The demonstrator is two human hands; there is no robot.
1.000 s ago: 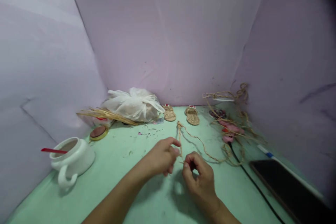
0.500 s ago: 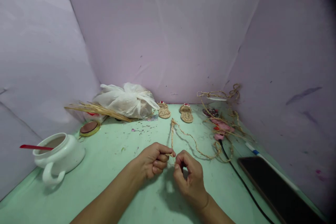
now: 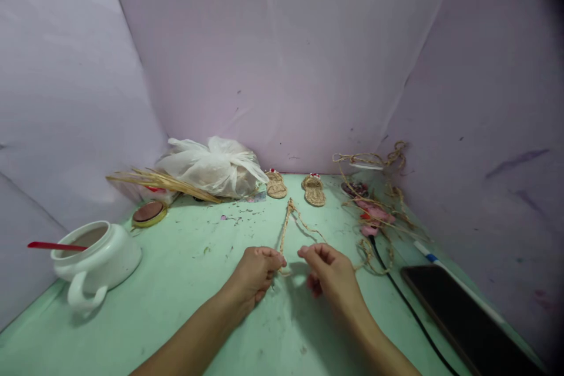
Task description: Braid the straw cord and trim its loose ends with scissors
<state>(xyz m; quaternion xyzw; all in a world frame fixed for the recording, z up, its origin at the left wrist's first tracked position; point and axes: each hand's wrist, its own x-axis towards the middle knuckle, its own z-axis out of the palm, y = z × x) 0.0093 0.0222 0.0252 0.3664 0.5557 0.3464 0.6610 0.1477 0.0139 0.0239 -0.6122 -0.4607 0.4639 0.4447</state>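
Note:
My left hand [image 3: 258, 273] is closed, pinching the lower end of a braided straw cord [image 3: 285, 228] just above the green table. A short loose end curls out below its fingertips. From the cord's far top, a second length slants down to the right and passes behind my right hand [image 3: 332, 273]. That hand hovers a little to the right of the left one, thumb and forefinger brought together, other fingers curled. Whatever lies in its pinch, if anything, is too small to make out. Two small woven straw slippers [image 3: 276, 185] with red-and-white trim stand beyond the cord.
At left are a white pot [image 3: 106, 261] with a red handle sticking out, a round tin [image 3: 150, 214], straw stalks [image 3: 176, 182] and a white plastic bag [image 3: 215, 167]. To the right lie tangled cord [image 3: 374, 255], pink pieces [image 3: 374, 214], a black cable [image 3: 408, 304], a pen [image 3: 425, 251] and a phone [image 3: 458, 311].
My right hand has moved right and slightly up, away from the left hand, turning palm down. My left hand has shifted slightly left, tilting the braided cord.

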